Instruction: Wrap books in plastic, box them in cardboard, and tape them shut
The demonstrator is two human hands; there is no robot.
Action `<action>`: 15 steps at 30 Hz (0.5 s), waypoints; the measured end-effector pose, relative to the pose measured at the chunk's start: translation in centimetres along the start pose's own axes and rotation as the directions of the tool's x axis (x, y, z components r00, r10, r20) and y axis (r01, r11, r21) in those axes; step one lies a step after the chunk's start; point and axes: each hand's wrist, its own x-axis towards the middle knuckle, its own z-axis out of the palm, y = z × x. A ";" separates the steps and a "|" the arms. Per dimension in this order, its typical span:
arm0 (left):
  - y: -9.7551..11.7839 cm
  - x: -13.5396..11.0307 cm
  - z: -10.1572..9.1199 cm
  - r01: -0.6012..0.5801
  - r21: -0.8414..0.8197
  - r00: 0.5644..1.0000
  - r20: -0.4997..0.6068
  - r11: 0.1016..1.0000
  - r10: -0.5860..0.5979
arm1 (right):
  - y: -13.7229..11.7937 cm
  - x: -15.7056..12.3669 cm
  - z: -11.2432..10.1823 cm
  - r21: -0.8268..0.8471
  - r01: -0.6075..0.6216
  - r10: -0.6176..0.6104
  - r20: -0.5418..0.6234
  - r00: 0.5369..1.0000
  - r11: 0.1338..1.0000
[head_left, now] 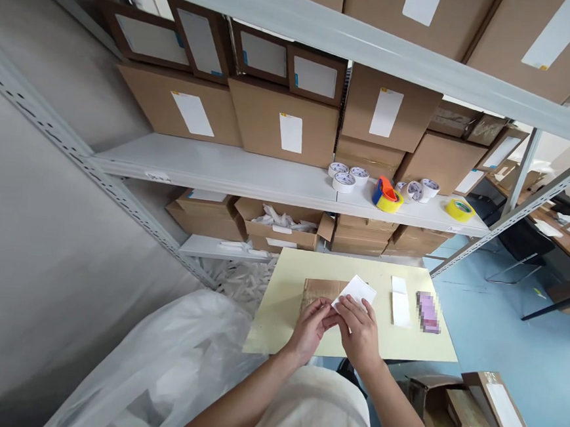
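Note:
My left hand (pixel 312 325) and my right hand (pixel 359 330) meet over a small pale yellow table (pixel 282 305). Together they pinch a white label (pixel 356 290) at its near edge, fingers closed on it. The label is held just above a flat brown cardboard box (pixel 319 288) lying on the table under my hands. To the right on the table lie a strip of white labels (pixel 400 303) and a small purple item (pixel 428 311), blurred.
A grey metal shelf (pixel 229 169) ahead carries labelled cardboard boxes, several tape rolls (pixel 344 177) and a tape dispenser (pixel 386 195). A large clear plastic bag (pixel 174 363) is at my left. More cartons (pixel 476 413) sit on the blue floor at right. Desks stand at far right.

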 end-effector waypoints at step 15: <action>0.9 -0.6 -0.9 -0.006 0.175 0.999 0.041 0.985 -0.001 | -1.4 -0.1 0.1 0.048 -0.007 0.009 -0.040 0.999 0.999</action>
